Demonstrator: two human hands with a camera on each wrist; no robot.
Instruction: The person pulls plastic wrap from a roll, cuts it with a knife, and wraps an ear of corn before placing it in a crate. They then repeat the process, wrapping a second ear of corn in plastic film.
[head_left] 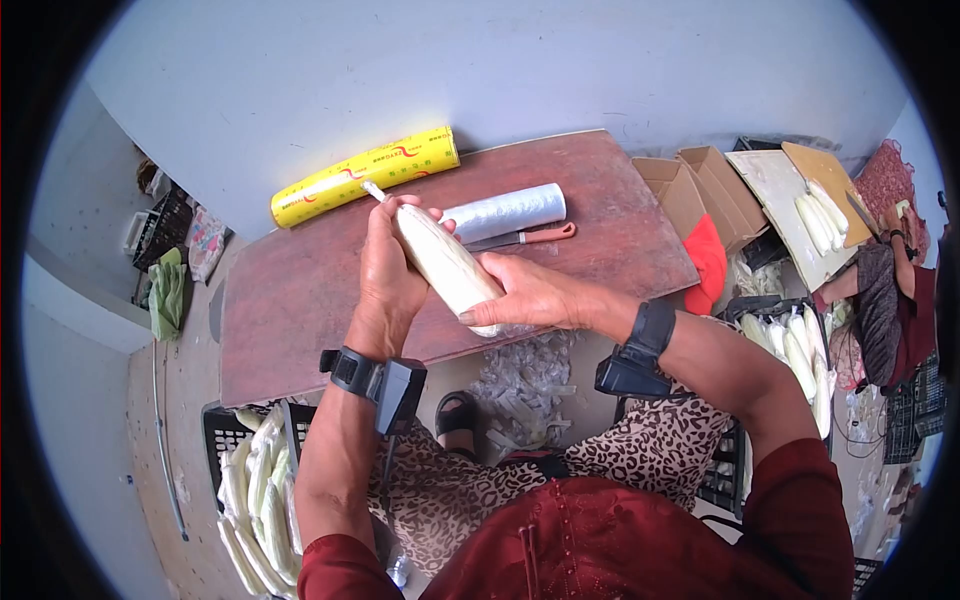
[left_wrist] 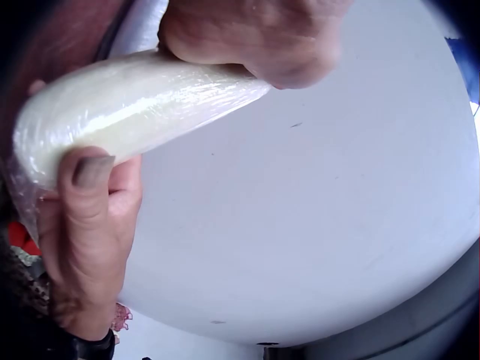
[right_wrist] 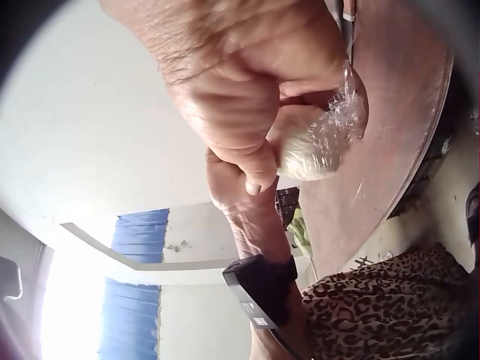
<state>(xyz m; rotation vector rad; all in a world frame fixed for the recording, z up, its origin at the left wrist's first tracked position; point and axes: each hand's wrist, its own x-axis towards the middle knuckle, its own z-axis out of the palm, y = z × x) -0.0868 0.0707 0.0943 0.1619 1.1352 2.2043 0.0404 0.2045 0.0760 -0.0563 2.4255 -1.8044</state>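
Both hands hold a pale, long vegetable wrapped in cling film [head_left: 447, 262] above the table, tilted with its thin twisted tip up and to the left. My left hand [head_left: 385, 262] grips the upper part, its fingers curled round the far side. The right hand [head_left: 530, 290] holds the thick lower end, thumb on top and fingers hidden underneath. In the left wrist view, shiny film lies tight along the vegetable [left_wrist: 127, 112], with the right thumb pressed on it. Loose, crumpled film [right_wrist: 341, 112] shows at the thick end in the right wrist view.
On the dark red table [head_left: 300, 300] lie a clear film roll [head_left: 510, 210], a knife [head_left: 545, 234] and a yellow printed roll [head_left: 370, 175]. Crates of pale vegetables [head_left: 258, 490] flank my legs. Crumpled plastic [head_left: 525, 390] covers the floor below. Another person [head_left: 890, 290] sits at right near cardboard boxes [head_left: 700, 195].
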